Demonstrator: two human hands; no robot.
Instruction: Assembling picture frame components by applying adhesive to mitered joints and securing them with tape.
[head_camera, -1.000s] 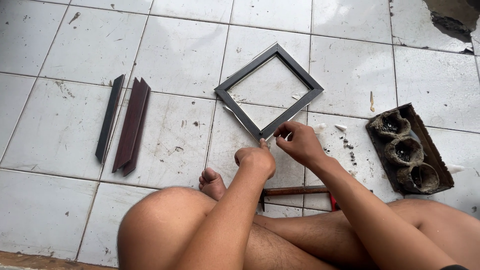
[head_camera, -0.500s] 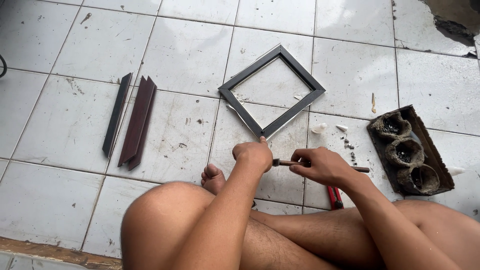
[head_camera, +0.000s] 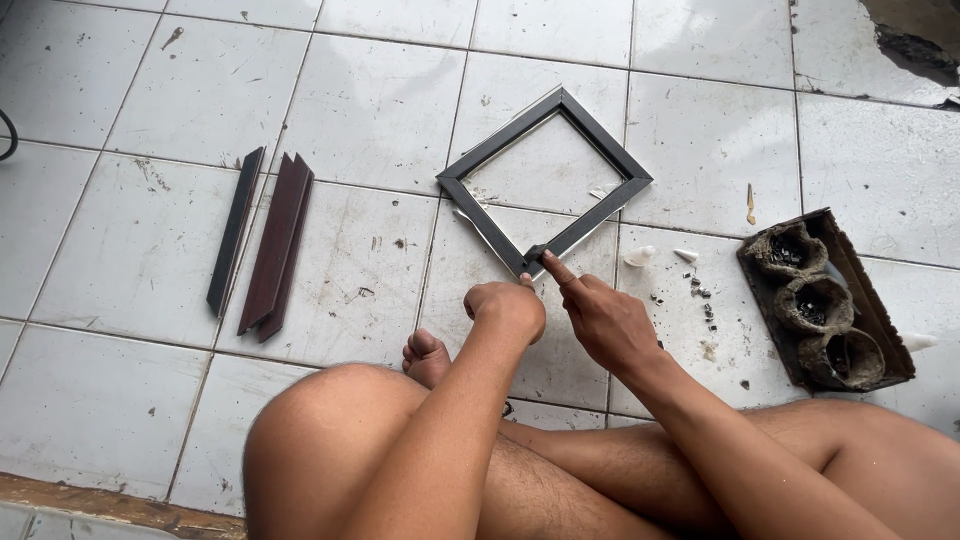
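A square dark picture frame (head_camera: 590, 215) lies on the white tiled floor (head_camera: 370, 110), turned like a diamond. My left hand (head_camera: 508, 306) is a closed fist just below the frame's near corner; nothing shows in it. My right hand (head_camera: 602, 322) is beside it, its index finger stretched out and touching that corner, the other fingers curled. My crossed bare legs (head_camera: 340, 450) and a foot (head_camera: 428, 355) fill the bottom of the view.
Two dark frame strips (head_camera: 235, 230) and a brown pair (head_camera: 278, 245) lie at the left. A worn cardboard tray (head_camera: 880, 330) with three nest-like cups sits at the right. Small metal bits (head_camera: 700, 290) and white scraps (head_camera: 640, 256) are scattered between.
Half a second ago my right hand held a thin tool beside the frame; now the tool is out of sight and the index finger rests on the frame's near corner.
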